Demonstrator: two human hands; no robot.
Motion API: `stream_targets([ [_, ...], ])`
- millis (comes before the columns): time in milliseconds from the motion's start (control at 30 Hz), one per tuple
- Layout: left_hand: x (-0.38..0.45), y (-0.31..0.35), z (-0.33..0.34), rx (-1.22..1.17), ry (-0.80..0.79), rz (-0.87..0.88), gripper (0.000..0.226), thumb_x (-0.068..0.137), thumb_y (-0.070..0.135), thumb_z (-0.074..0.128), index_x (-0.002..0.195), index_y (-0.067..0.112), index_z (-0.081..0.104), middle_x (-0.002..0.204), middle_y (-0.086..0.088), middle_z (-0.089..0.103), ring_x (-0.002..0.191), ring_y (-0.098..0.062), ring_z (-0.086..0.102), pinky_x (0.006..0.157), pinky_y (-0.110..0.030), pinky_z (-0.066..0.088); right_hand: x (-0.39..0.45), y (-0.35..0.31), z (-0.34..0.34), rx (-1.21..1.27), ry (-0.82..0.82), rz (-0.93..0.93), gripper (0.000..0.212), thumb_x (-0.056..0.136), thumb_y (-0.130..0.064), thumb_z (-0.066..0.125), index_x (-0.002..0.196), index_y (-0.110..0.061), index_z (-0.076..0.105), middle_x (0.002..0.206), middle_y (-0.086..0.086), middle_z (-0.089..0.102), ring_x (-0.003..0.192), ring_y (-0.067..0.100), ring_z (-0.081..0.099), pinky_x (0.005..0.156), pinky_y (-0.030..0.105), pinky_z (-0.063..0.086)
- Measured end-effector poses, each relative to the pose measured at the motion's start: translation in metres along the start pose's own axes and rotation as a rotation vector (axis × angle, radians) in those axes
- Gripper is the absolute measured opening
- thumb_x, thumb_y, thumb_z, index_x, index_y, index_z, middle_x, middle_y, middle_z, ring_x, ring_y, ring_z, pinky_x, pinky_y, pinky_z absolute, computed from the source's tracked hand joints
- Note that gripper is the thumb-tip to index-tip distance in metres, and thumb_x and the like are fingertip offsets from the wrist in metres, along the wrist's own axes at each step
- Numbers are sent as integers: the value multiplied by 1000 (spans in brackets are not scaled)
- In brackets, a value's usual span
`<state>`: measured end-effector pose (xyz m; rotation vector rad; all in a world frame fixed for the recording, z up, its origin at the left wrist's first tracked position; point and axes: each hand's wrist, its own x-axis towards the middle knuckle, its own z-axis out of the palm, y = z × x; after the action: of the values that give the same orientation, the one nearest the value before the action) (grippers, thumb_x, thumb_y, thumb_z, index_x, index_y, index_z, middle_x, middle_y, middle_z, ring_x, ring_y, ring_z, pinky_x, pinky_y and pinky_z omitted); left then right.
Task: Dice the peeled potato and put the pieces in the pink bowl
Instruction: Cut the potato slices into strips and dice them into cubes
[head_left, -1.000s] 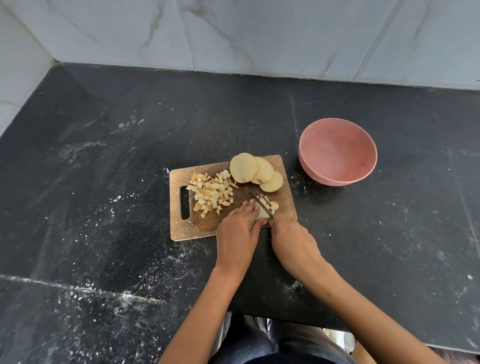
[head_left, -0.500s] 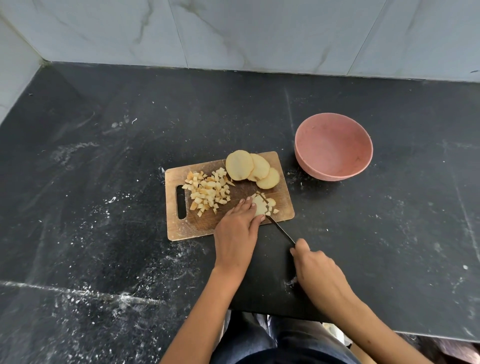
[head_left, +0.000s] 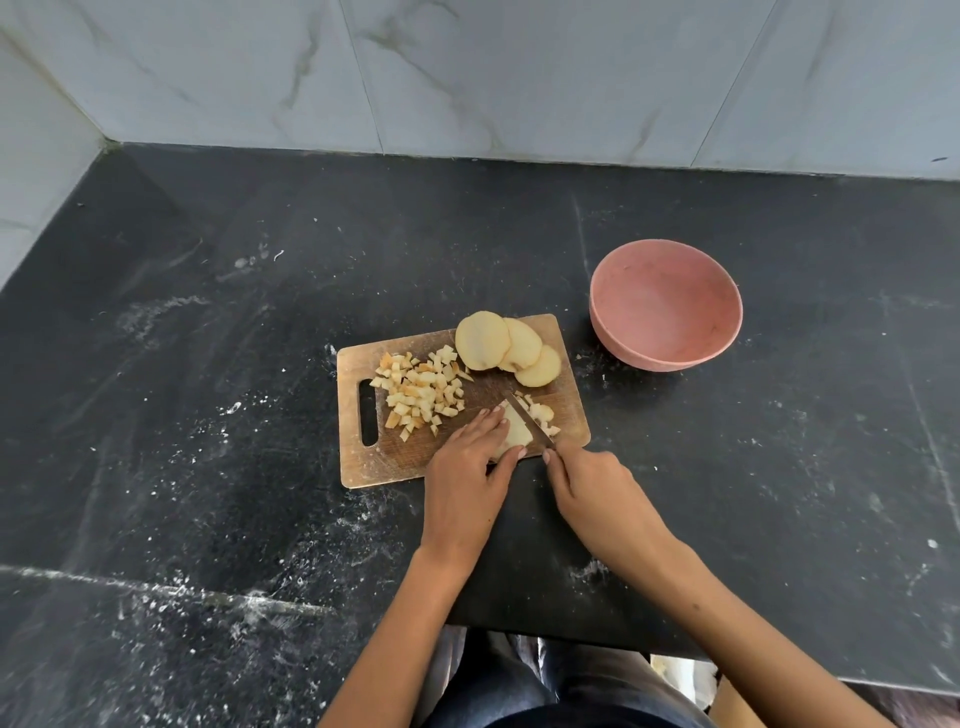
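Half a second ago the right hand (head_left: 592, 486) had drawn the knife (head_left: 530, 421) back off the near edge of the board (head_left: 358, 467), blade clear of the potato; now the blade is back on the board, laid against the right side of the slab (head_left: 517, 434) under the left hand (head_left: 467, 467). That reads as one cut finished and the next one starting, so dicing is mid-way, not done

The left hand presses the slab with fingers curved over it and the thumb at its near end. The right hand is curled round the knife handle

The blade's long axis runs diagonally across the board, tip toward the board's far side and slightly left, handle toward its near right corner. The slab lies along much the same line

Dice (head_left: 418, 392) sit on the board's left half, three slices (head_left: 509, 348) at its far edge; the bowl (head_left: 670, 358), right of the board, holds nothing yet
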<state>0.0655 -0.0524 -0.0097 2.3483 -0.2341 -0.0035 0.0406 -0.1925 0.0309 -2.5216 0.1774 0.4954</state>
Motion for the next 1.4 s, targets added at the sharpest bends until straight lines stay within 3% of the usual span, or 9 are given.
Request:
stream_targets([
  [133, 0, -1, -1, 4, 13, 0, 36, 84, 19, 73, 118, 9, 67, 126, -3, 62, 122, -12, 54, 105, -25, 38, 10, -5, 3, -34, -28, -6, 24, 102, -34, 30, 85, -19, 38, 70, -3, 46, 68, 23, 49, 62, 35, 39],
  [400, -3, 6, 0, 38, 26, -61, 32, 86, 16, 70, 117, 8, 68, 126, -4, 62, 121, -14, 56, 105, -23, 38, 16, -12, 11, -215, -106, 84, 6, 100, -14, 32, 95, -14, 36, 101, 13, 61, 91, 35, 61, 63, 35, 38],
  [533, -1, 12, 1, 98, 24, -66, 30, 86, 19, 69, 113, 7, 69, 124, -5, 63, 120, -15, 57, 103, -25, 39, 10, -5, 16, -261, -152, 103, 20, 101, -14, 33, 121, -13, 34, 106, 14, 62, 95, 35, 62, 64, 35, 38],
  [600, -1, 12, 1, 113, 23, -71, 30, 87, 20, 68, 114, 8, 69, 125, -4, 62, 121, -14, 56, 103, -26, 40, -1, 2, 18, -266, -163, 117, 6, 101, -14, 34, 104, -18, 30, 102, 13, 62, 90, 34, 62, 63, 35, 37],
  [667, -1, 13, 2, 121, 25, -75, 29, 87, 20, 67, 114, 8, 69, 125, -4, 62, 120, -14, 56, 103, -27, 41, -12, 10, 21, -266, -167, 132, 16, 100, -14, 35, 90, -20, 22, 94, 11, 61, 84, 33, 61, 61, 35, 37],
  [867, -1, 17, 4, 128, 53, -78, 25, 85, 17, 69, 108, 7, 72, 121, -5, 65, 117, -16, 59, 98, -29, 46, -38, 28, 20, -179, -151, 123, 19, 103, -29, 26, 87, -20, 22, 68, -1, 42, 76, 34, 58, 60, 36, 36],
  [1033, -4, 13, 4, 134, 63, -41, 26, 87, 18, 68, 110, 7, 71, 123, -6, 64, 119, -16, 58, 101, -30, 44, -26, 26, 1, 135, -125, 65, 28, 102, -30, 36, 85, -11, 49, 73, 6, 58, 69, 22, 56, 64, 34, 41],
  [1233, -14, 2, 7, 193, 92, 26, 24, 89, 17, 67, 111, 6, 71, 126, -12, 61, 124, -22, 54, 106, -34, 37, -16, 15, -6, 119, -41, -11, 28, 101, -32, 36, 78, -19, 44, 65, 2, 54, 58, 17, 52, 52, 30, 35],
  [1400, -18, -1, 11, 220, 167, 32, 22, 84, 14, 73, 104, 6, 73, 119, -14, 65, 119, -25, 58, 101, -39, 43, -1, -2, 3, 6, -51, -32, 23, 102, -35, 31, 90, -18, 41, 78, 6, 55, 74, 29, 55, 63, 36, 40],
])
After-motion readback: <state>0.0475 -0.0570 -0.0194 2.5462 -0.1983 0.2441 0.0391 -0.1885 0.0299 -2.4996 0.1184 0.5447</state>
